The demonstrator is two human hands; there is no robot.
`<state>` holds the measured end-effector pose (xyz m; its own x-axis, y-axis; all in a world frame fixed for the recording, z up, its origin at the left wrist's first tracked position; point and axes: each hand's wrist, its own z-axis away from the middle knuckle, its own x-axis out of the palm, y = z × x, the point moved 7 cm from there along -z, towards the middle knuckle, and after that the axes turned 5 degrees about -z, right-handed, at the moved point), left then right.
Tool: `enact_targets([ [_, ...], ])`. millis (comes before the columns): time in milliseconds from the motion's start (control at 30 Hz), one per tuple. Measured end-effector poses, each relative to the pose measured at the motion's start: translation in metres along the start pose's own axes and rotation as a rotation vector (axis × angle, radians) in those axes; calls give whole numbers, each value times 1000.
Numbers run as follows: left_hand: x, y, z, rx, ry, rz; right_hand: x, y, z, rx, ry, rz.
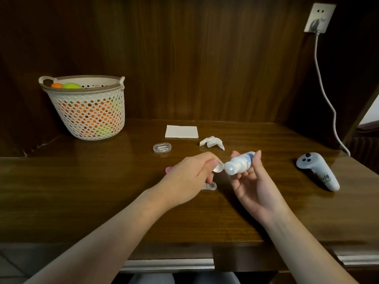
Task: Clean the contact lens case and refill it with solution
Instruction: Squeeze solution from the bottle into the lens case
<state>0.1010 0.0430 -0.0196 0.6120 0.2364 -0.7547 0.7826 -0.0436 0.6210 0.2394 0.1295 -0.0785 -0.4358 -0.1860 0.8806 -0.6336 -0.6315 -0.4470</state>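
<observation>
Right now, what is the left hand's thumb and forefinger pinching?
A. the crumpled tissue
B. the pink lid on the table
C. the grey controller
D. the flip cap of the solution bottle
D: the left hand pinches the clear flip cap at the nozzle end of the solution bottle, which the right hand holds tilted toward it; the crumpled tissue lies apart on the table.

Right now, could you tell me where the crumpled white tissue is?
In the head view, the crumpled white tissue lies right of centre, between the flat white napkin and the solution bottle.
</observation>
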Motion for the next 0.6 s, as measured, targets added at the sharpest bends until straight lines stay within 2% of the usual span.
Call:
enact_targets([
  [133, 2, -13, -8, -61, 12, 112, 5, -8, -6, -64, -36, 85],
  [267, 5, -22, -15, -63, 25, 67, 7, -15, -12, -129, -38, 227],
  [433, -4, -43, -21, -131, 178, 90, 8, -23, -21, -186, -8, 345],
  [600, -9, -56, -21, -102, 303, 67, 3, -29, -28, -237, -20, 471],
])
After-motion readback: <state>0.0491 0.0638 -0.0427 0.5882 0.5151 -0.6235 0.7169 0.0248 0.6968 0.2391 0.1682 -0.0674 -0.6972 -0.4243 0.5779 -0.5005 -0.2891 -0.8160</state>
